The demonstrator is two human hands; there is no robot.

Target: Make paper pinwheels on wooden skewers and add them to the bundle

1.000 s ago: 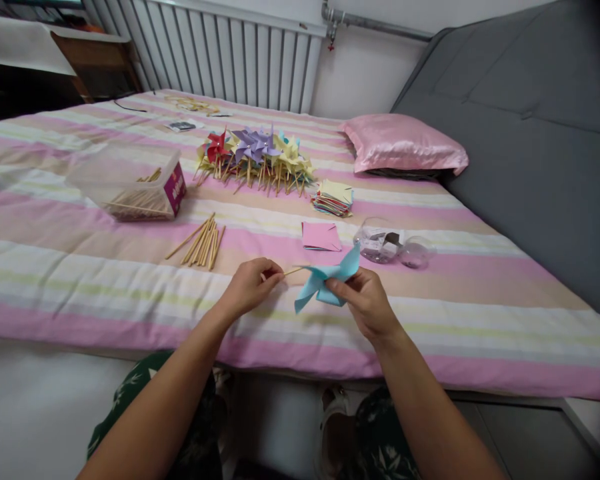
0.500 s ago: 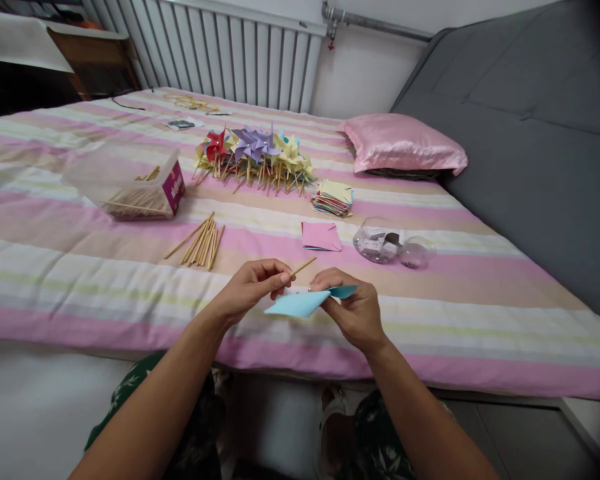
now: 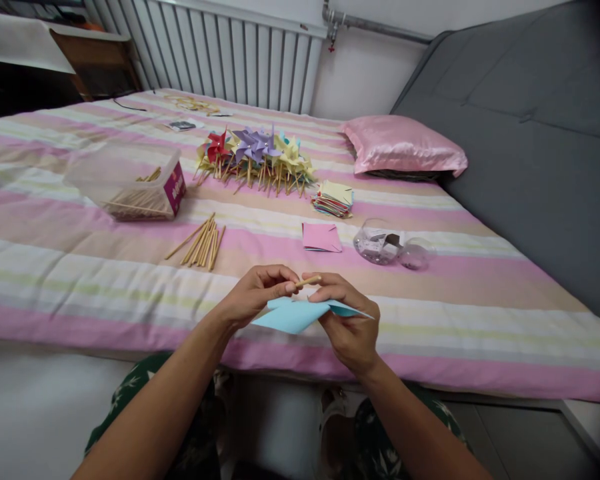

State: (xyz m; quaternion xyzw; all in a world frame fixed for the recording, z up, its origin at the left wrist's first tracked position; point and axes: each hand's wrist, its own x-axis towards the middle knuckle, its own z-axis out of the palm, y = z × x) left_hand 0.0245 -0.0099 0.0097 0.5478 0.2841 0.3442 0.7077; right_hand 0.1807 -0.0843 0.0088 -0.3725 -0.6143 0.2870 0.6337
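Between the fingertips of my left hand (image 3: 265, 293) is a short wooden stick (image 3: 309, 281), its far end touching or nearly touching my right fingers. My right hand (image 3: 347, 317) pinches a light blue paper pinwheel (image 3: 295, 315) at its middle, and the folded blades spread out to both sides. The pinwheel lies just below the stick, over the front edge of the bed. Whether a pin passes through its middle is hidden by my fingers. Left of my hands lies a loose bunch of wooden sticks (image 3: 203, 243). Beyond them is a small stack of pink paper squares (image 3: 321, 237).
Finished pinwheels (image 3: 253, 157) lie heaped farther back, near a stack of coloured paper squares (image 3: 334, 199). A clear plastic tub (image 3: 123, 180) holds more sticks. At right stand a clear round container (image 3: 377, 241) of small pieces and its lid (image 3: 416, 254). A pink pillow (image 3: 405, 143) rests behind.
The stick has tipped from slanting upward to nearly level, and its end has come to my right fingers. The pinwheel has turned and dropped slightly, showing more of its blades.
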